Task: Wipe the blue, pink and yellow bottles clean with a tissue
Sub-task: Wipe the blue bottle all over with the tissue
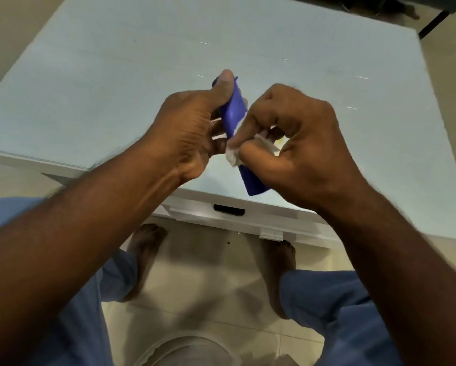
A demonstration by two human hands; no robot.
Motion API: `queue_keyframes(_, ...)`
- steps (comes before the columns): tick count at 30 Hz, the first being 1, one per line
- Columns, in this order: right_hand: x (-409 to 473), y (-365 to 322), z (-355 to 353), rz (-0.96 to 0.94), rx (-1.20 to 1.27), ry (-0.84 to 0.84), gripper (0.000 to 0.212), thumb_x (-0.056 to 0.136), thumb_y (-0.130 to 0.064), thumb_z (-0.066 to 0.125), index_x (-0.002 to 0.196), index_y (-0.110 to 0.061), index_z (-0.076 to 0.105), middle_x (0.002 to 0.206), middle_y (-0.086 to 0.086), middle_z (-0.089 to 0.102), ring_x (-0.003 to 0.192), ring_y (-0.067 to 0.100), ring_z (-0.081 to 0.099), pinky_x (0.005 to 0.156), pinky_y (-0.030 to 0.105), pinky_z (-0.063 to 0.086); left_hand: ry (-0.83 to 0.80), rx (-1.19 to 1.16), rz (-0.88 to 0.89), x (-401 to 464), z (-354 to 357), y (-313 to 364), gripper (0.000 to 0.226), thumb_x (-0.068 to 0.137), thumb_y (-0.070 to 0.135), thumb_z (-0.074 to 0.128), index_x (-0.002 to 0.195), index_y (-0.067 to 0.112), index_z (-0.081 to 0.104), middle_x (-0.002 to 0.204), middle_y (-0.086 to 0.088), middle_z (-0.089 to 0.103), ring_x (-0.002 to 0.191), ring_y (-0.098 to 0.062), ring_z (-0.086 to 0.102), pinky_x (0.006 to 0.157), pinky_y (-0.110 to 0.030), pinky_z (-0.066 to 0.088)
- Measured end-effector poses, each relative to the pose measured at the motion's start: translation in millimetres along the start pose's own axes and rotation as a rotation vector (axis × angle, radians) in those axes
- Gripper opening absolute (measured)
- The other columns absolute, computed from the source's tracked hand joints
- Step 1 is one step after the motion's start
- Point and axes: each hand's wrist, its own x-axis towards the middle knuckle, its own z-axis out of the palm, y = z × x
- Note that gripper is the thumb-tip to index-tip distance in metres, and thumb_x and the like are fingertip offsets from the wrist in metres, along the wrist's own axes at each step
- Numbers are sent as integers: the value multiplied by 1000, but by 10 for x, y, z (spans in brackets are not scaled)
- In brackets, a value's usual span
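Observation:
A blue bottle (234,114) is held tilted above the near edge of the table, its far end away from me and its near end (253,184) pointing down toward me. My left hand (187,128) grips its upper part, thumb laid along the top. My right hand (295,138) is closed around a crumpled white tissue (233,154) and presses it against the middle of the bottle. Pink and yellow bottles are not in view; a small yellowish patch shows behind my right fingers, and I cannot tell what it is.
The pale blue table (142,75) spreads ahead, its white front edge (229,215) close to my body. Below are beige floor tiles, my bare feet and blue trousers. A dark table leg (433,25) stands at the far right corner.

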Motion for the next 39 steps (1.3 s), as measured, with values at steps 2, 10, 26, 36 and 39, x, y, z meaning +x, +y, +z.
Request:
queue_keyframes(2, -18, -20, 18, 28, 16, -41, 8, 79, -13, 76, 81, -19, 81, 84, 2, 70, 81, 18, 66, 70, 41, 56, 41, 110, 74, 37, -34, 20, 43, 86, 41, 71, 105, 3, 66, 102, -10, 73, 93, -28, 73, 68, -39, 59)
queue_keyframes(10, 50, -4, 19, 163, 197, 181, 14, 94, -24, 74, 98, -11, 79, 94, 2, 78, 88, 19, 73, 77, 29, 63, 46, 359, 105, -4, 54, -137, 29, 88, 49, 63, 82, 21, 63, 61, 11, 70, 59, -5, 71, 60, -26, 57)
queue_keyframes(26, 28, 18, -7, 204, 407, 182, 6, 93, -11, 78, 90, -5, 77, 86, 9, 77, 79, 31, 72, 71, 45, 62, -14, 9, 53, -97, 108, -23, 40, 93, 42, 61, 105, 5, 69, 91, -13, 74, 80, -23, 72, 77, -39, 61)
queue_keyframes(36, 36, 35, 70, 183, 295, 215, 6, 92, -13, 74, 93, -8, 78, 92, 15, 75, 81, 33, 70, 69, 49, 59, -53, 66, 33, -187, 92, -36, 41, 97, 43, 55, 102, 5, 70, 87, -9, 74, 75, -20, 72, 66, -32, 59)
queue_keyframes(39, 28, -9, 63, 190, 335, 196, 3, 88, -10, 75, 88, -9, 78, 89, 13, 76, 82, 37, 70, 73, 52, 59, -12, -92, 9, -149, 126, -39, 41, 100, 41, 51, 104, 4, 67, 90, -10, 74, 82, -24, 72, 74, -36, 61)
